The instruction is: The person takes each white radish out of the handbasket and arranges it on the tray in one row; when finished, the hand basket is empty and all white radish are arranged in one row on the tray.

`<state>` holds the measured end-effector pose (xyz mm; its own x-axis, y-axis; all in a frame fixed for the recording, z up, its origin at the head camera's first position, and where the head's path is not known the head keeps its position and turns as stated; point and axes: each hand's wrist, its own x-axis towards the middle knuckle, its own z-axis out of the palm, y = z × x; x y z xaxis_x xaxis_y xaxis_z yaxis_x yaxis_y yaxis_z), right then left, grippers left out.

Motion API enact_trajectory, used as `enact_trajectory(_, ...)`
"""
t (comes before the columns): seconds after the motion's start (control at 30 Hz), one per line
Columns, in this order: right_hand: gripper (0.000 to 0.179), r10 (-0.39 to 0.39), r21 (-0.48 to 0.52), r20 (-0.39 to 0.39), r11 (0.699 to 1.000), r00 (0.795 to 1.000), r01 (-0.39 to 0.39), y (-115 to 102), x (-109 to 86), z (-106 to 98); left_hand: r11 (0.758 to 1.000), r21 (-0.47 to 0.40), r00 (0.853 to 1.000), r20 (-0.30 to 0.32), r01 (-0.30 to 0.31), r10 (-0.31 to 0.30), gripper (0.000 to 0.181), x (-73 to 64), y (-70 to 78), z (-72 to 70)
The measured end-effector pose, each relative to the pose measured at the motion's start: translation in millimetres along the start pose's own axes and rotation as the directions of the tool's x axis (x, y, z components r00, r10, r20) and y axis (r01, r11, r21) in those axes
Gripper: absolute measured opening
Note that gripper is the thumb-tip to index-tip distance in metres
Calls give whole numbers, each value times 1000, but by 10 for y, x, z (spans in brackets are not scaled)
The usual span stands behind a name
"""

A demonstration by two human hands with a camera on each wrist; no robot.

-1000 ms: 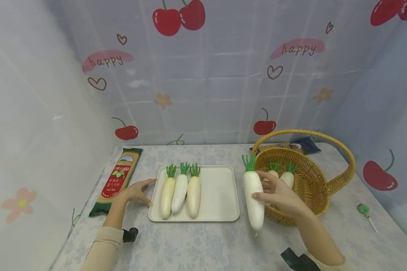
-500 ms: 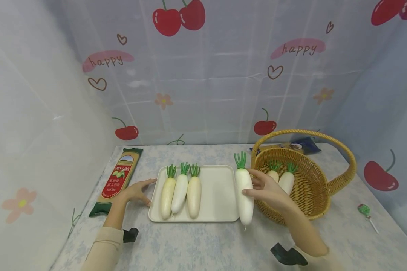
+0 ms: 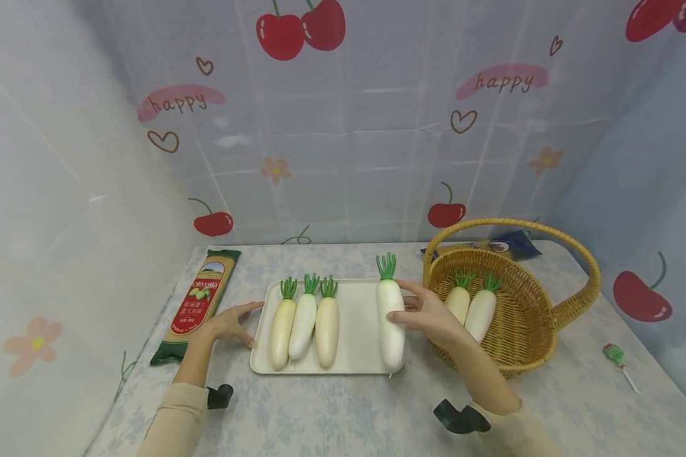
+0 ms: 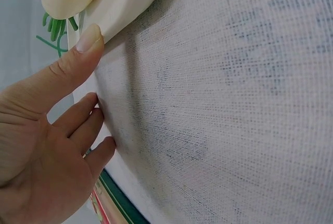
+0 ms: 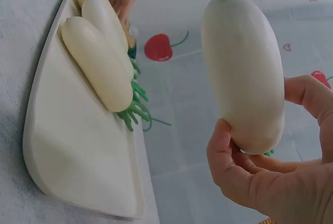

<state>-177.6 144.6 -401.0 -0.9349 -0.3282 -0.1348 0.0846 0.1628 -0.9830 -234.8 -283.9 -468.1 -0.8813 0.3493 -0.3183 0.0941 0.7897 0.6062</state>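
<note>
My right hand [image 3: 431, 314] grips a white radish [image 3: 390, 324] with green leaf stubs, held above the right end of a cream tray [image 3: 357, 355]. In the right wrist view the thumb and fingers pinch this radish [image 5: 242, 73] around its leafy end, and it hangs clear of the tray [image 5: 78, 151]. Three more radishes lie side by side on the tray's left half: a yellowish one [image 3: 282, 333], a white one [image 3: 303, 327] and a cream one [image 3: 327, 333]. My left hand [image 3: 228, 324] has its fingers spread at the tray's left edge, with the thumb touching the rim in the left wrist view.
A wicker basket [image 3: 526, 317] with a tall handle stands at the right and holds two radishes [image 3: 481, 314]. Behind it lies a dark blue packet [image 3: 517, 244]. A green and red pasta packet [image 3: 197, 304] is at the left, a lollipop [image 3: 614, 357] at far right.
My right hand has carried the white radish leftward from beside the basket to over the tray's right end. The left hand and the tray have stayed put.
</note>
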Motion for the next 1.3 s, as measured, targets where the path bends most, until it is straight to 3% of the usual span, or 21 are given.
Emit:
enact_trajectory(0.27, 78, 0, 49, 47, 999, 999, -2, 65, 187, 161, 1000, -8, 1000, 3, -1, 1, 99, 8, -25, 11)
enact_trajectory(0.6, 73, -40, 86, 11, 996, 999, 39, 206, 414, 378, 1000, -1, 1000, 0, -19, 19, 99, 4, -26, 8)
enact_trajectory(0.8, 78, 11, 130, -28, 992, 1000, -7, 330, 537, 460, 1000, 11, 1000, 1, -18, 18, 99, 6, -29, 13)
enact_trajectory(1.13, 77, 61, 95, -93, 994, 994, -52, 483, 701, 523, 1000, -1, 1000, 2, -10, 10, 99, 3, -1, 5)
enact_trajectory(1.3, 76, 80, 101, -87, 992, 993, -71, 548, 771, 560, 1000, -2, 1000, 1, -13, 13, 99, -3, 6, -1)
